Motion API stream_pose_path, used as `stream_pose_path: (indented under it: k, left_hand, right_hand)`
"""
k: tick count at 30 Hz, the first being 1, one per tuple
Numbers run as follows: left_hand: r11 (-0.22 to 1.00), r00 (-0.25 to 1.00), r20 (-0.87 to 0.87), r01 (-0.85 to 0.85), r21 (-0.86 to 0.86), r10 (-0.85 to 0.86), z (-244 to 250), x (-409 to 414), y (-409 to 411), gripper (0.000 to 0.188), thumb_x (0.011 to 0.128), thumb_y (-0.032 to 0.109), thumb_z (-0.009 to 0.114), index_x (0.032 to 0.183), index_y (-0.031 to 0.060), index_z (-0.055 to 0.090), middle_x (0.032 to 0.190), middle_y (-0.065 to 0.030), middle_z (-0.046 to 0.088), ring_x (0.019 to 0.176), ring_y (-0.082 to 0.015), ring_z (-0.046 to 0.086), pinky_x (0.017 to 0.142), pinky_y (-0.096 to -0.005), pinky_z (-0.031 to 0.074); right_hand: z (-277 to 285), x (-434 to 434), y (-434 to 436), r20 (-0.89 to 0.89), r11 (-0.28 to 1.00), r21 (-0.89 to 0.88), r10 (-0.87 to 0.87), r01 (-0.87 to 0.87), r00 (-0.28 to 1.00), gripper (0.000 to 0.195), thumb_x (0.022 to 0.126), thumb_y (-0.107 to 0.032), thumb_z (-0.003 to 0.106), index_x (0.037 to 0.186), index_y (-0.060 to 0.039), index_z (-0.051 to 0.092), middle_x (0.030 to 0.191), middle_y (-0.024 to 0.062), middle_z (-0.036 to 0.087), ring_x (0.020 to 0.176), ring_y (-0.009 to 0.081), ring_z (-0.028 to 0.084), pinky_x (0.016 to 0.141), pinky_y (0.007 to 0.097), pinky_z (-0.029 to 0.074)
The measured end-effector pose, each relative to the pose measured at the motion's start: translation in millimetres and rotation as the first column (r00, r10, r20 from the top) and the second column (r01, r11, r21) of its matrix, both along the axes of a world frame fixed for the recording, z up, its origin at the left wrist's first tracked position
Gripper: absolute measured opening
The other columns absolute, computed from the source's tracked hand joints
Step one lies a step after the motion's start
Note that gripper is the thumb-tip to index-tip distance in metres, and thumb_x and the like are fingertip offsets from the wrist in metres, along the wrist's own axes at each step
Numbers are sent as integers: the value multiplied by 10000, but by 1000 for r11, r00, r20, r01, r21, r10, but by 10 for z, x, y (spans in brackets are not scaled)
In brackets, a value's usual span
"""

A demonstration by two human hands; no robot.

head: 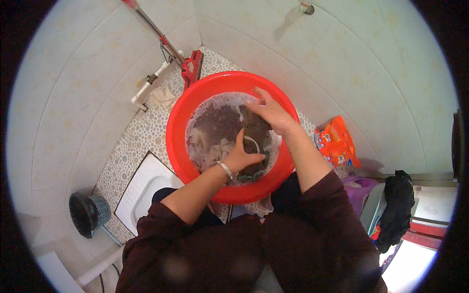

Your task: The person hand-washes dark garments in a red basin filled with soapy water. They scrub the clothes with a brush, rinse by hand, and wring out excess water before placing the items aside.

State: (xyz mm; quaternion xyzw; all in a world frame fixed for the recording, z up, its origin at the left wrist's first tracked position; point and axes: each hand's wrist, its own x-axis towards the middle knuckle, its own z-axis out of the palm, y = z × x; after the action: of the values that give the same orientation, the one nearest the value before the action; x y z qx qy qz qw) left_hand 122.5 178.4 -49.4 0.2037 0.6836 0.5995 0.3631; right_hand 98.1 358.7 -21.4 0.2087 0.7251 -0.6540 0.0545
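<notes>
A large red plastic basin [179, 110] stands on the pebble-patterned floor before me, with soapy water and soaking clothes [220, 121] in it. My left hand [243, 155] is over the near middle of the basin, thumb and fingers spread, a white braided band at its wrist. Beneath it lie light cloth and dark cloth with a pale cord [253, 141]. Over the basin's right back part is my right hand [269, 111], its fingers bent and apart. Neither hand visibly grips any cloth.
A red mop [192, 67] leans in the back corner, beside a white pipe [150, 84] and a rag [162, 96]. An orange detergent bag [337, 143] is at right, near a purple bag [357, 194]. A squat toilet [143, 190] and a lined bin [88, 212] are at left.
</notes>
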Motion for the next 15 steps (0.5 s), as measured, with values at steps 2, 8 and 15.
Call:
stream_pose_path:
  k: [2,8,15]
  left_hand:
    - [945,851,517,-94,314,-87,267,-130,-71,754,776,266,650,1351,48,213,1085,-159,540,954,-263,565,913,-393,428]
    - [539,423,742,-512,669,-519,951,-292,-76,511,856,474,397,1198,107,495,1013,-95,589,861,-242,599,895,-463,426]
    - [416,214,641,-603,680,-737,704,-118,-185,648,805,503,539,1290,91,418,1153,-133,497,1038,-268,512,1026,-538,279]
  right_hand:
    - [71,32,135,-68,943,-322,-113,85,991,718,842,-440,580,1371,-75,262,1203,154,448,1113,288,466,946,442,383]
    - [-5,33,-13,-102,377,-920,-503,111,858,814,802,-703,320,1411,-171,225,1423,128,295,1293,362,297,1018,596,252]
    - [227,-164,-427,-556,220,-829,-410,-513,723,753,777,-680,442,1359,-210,364,1333,128,415,1224,342,390,975,592,313]
